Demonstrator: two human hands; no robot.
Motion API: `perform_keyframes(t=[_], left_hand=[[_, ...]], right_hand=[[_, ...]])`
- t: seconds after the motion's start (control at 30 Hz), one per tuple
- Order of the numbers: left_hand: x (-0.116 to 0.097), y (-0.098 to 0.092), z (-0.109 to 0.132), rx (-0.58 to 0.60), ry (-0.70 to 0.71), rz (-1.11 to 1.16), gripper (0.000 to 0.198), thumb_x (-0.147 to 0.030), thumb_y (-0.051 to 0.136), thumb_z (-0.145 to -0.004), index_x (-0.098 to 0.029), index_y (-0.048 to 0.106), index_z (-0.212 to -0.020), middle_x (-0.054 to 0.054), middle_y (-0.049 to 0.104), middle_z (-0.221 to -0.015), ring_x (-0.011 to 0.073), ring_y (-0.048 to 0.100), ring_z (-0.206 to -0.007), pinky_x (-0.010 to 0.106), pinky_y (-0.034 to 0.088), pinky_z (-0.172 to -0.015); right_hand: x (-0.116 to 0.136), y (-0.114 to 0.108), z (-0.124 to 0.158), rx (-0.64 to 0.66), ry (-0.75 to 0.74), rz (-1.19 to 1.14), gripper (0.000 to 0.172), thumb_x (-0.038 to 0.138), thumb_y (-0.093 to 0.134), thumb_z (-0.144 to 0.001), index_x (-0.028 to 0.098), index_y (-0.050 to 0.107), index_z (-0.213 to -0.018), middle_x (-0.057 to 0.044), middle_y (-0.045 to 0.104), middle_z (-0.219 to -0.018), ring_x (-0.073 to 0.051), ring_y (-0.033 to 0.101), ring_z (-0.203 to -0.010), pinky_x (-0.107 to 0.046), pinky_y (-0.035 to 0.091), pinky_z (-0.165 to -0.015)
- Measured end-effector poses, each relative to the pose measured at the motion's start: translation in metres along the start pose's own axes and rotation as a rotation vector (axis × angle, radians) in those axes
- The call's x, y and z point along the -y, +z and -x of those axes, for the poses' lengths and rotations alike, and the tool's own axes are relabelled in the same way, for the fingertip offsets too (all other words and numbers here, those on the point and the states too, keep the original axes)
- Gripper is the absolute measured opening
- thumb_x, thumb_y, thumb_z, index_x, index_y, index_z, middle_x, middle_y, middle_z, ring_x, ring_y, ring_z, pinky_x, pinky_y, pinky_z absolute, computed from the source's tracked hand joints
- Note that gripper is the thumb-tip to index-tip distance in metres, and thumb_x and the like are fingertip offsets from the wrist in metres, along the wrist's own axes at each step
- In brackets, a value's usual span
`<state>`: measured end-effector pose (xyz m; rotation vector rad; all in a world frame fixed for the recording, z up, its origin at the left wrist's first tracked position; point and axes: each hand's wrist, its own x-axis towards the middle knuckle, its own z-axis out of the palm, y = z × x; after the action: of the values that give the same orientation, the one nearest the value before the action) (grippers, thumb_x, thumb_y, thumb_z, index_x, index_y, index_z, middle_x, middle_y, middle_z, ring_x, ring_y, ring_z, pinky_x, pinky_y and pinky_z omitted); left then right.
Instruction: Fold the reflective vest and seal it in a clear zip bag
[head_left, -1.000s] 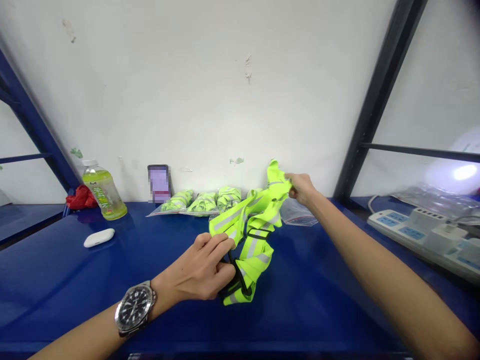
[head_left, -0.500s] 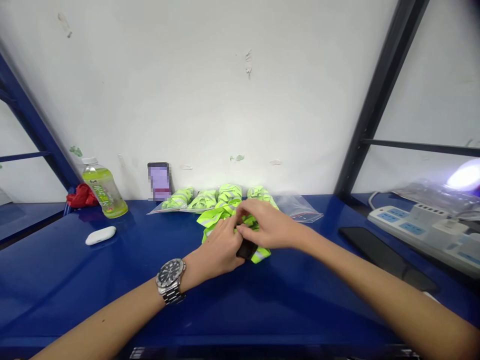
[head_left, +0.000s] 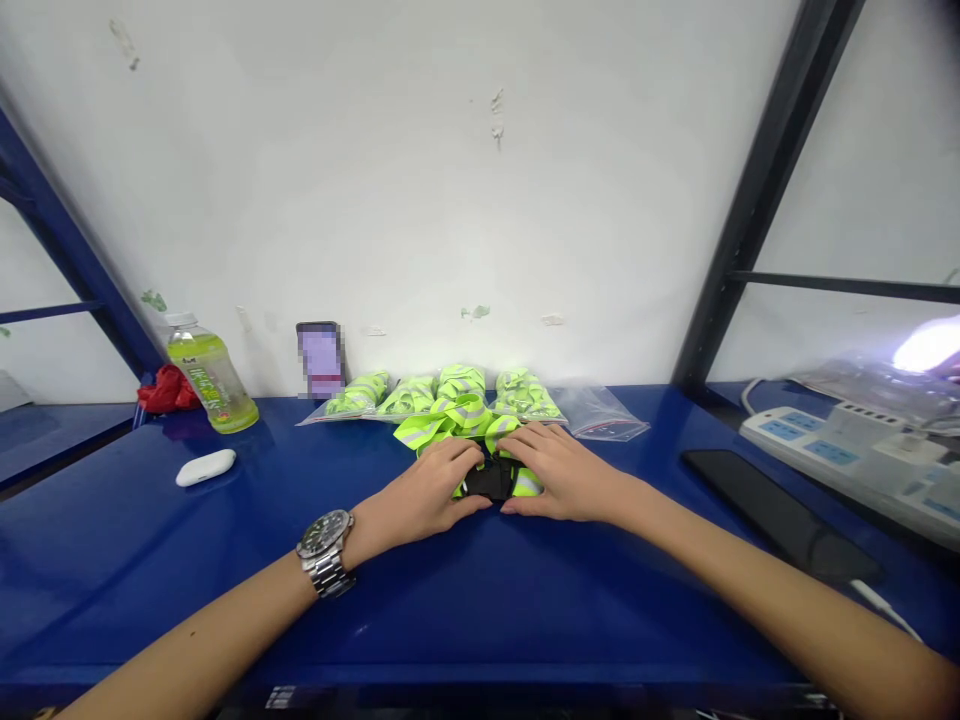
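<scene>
A neon-yellow reflective strap [head_left: 469, 412] with silvery stripes lies in loose loops on the blue table, with a black plastic buckle [head_left: 491, 478] at its near side. My left hand [head_left: 431, 487] grips the strap at the buckle's left end, thumb below and fingers on top. On the other side my right hand [head_left: 562, 470] holds the strap by the buckle's right end. The fingers partly cover the strap there. Just behind stand several bundled reflective straps [head_left: 525, 393] in clear bags against the wall.
An empty zip bag [head_left: 600, 412] lies at the back right. To the left are a drink bottle [head_left: 214, 375], a white case [head_left: 206, 467], a red cloth [head_left: 166, 390] and a propped phone [head_left: 322, 358]. A dark phone [head_left: 780, 510] and a power strip [head_left: 840, 455] lie at the right.
My hands have moved apart to either side of the buckle, which now shows between them. Before, they overlapped over it. The strap lies flatter now.
</scene>
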<state>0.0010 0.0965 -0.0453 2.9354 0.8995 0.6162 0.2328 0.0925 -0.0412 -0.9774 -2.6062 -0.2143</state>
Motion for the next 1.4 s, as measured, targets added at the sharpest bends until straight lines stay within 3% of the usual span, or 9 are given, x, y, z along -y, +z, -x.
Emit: perform_keyframes(t=[0.17, 0.47, 0.67, 0.8, 1.03, 1.27, 1.4], left_hand=[[-0.001, -0.002, 0.001, 0.005, 0.037, 0.026, 0.030, -0.028, 0.057, -0.087, -0.017, 0.051, -0.114, 0.013, 0.054, -0.121, 0.0248, 0.051, -0.114, 0.040, 0.045, -0.097], [0.002, 0.003, 0.003, 0.029, 0.084, -0.005, 0.025, -0.021, 0.052, -0.089, -0.018, 0.051, -0.114, 0.013, 0.050, -0.124, 0.0246, 0.048, -0.113, 0.044, 0.041, -0.099], [0.003, 0.000, 0.005, -0.016, 0.047, 0.039, 0.033, -0.031, 0.051, -0.093, -0.021, 0.046, -0.124, 0.013, 0.049, -0.131, 0.0252, 0.046, -0.121, 0.044, 0.040, -0.102], [0.002, -0.004, 0.006, -0.055, 0.006, 0.075, 0.047, -0.037, 0.055, -0.091, -0.021, 0.036, -0.132, 0.012, 0.052, -0.126, 0.0237, 0.051, -0.115, 0.041, 0.044, -0.098], [0.010, -0.006, 0.008, -0.183, -0.009, -0.054, 0.055, -0.040, 0.060, -0.087, -0.021, 0.035, -0.132, 0.012, 0.055, -0.121, 0.0275, 0.054, -0.109, 0.048, 0.045, -0.094], [0.007, 0.000, 0.004, -0.218, 0.040, 0.002, 0.061, -0.038, 0.059, -0.089, -0.023, 0.027, -0.138, 0.011, 0.053, -0.127, 0.0253, 0.051, -0.115, 0.044, 0.046, -0.098], [0.004, -0.002, 0.005, -0.183, 0.092, -0.044, 0.063, -0.034, 0.058, -0.090, -0.021, 0.025, -0.141, 0.013, 0.054, -0.126, 0.0259, 0.051, -0.116, 0.044, 0.049, -0.097]], right_hand=[[-0.010, 0.006, 0.008, -0.023, -0.014, -0.086, 0.062, 0.054, 0.061, -0.081, 0.015, 0.049, -0.128, -0.015, 0.058, -0.120, -0.031, 0.049, -0.114, -0.049, 0.041, -0.099], [-0.009, 0.015, 0.016, -0.086, -0.040, -0.183, 0.058, 0.044, 0.062, -0.082, 0.014, 0.047, -0.129, -0.015, 0.055, -0.118, -0.029, 0.046, -0.114, -0.048, 0.042, -0.100], [-0.017, 0.013, 0.021, -0.121, 0.025, -0.301, 0.058, 0.040, 0.069, -0.076, 0.019, 0.049, -0.126, -0.012, 0.056, -0.112, -0.028, 0.049, -0.109, -0.046, 0.048, -0.091], [-0.023, 0.014, 0.024, -0.206, 0.004, -0.319, 0.061, 0.039, 0.071, -0.074, 0.019, 0.049, -0.127, -0.012, 0.057, -0.112, -0.027, 0.052, -0.107, -0.043, 0.049, -0.090], [-0.034, 0.006, 0.027, -0.365, 0.055, -0.329, 0.057, 0.032, 0.072, -0.073, 0.021, 0.052, -0.125, -0.011, 0.059, -0.114, -0.026, 0.059, -0.103, -0.041, 0.051, -0.086], [-0.031, 0.003, 0.023, -0.367, -0.008, -0.322, 0.056, 0.030, 0.074, -0.070, 0.018, 0.055, -0.122, -0.011, 0.061, -0.107, -0.026, 0.059, -0.099, -0.039, 0.052, -0.083], [-0.027, 0.003, 0.022, -0.282, -0.043, -0.280, 0.054, 0.029, 0.073, -0.071, 0.018, 0.056, -0.121, -0.012, 0.061, -0.107, -0.027, 0.058, -0.100, -0.040, 0.051, -0.083]])
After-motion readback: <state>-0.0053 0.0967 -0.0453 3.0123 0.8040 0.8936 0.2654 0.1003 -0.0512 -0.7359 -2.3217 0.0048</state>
